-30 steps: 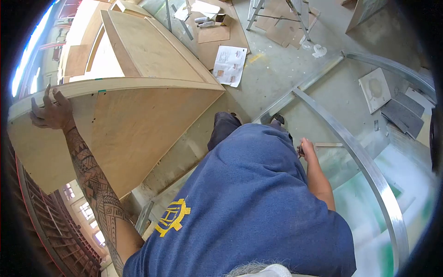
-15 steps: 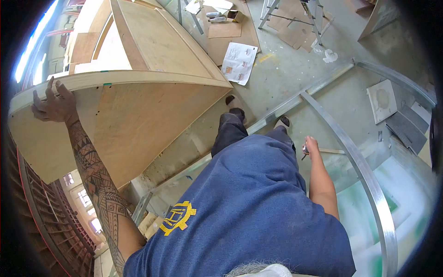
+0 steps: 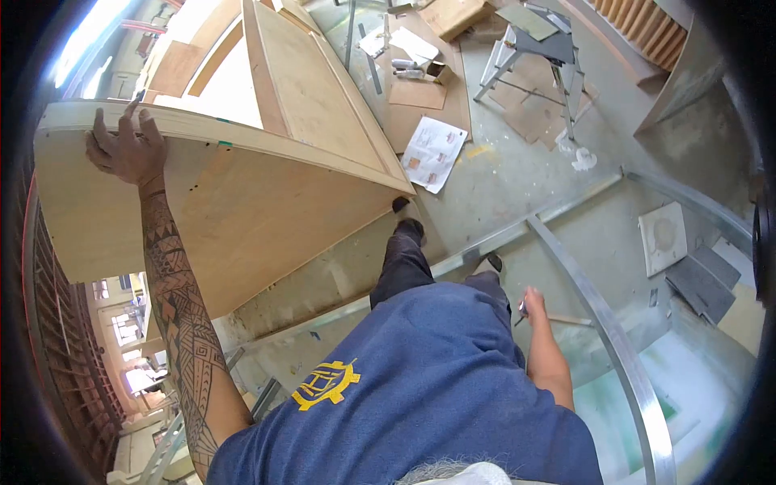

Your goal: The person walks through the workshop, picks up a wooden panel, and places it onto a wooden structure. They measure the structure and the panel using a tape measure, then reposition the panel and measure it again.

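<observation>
My left hand [image 3: 128, 151] holds the upper edge of a large plywood cabinet [image 3: 242, 218], its fingers bent over the rim. The cabinet's flat outer side faces me, and a green mark sits on its edge right of the hand. By my right thigh, my right hand [image 3: 531, 305] is closed around a small tool, seemingly a hammer [image 3: 570, 320] gripped near its head. A pale wooden handle sticks out to the right and a thin dark tip points down. The fingers cover most of the head.
A metal frame [image 3: 602, 299] lies on the floor beside and under my legs. A printed sheet [image 3: 435, 153] and cardboard [image 3: 416, 93] lie ahead. Farther back stands a folding step stool [image 3: 533, 61]. Grey and white boards [image 3: 702, 281] lie at the right.
The view has tilted and turned, so the floor things sit lower. My left hand and the cabinet edge appear farther right and higher. My right hand keeps its hold on the tool.
</observation>
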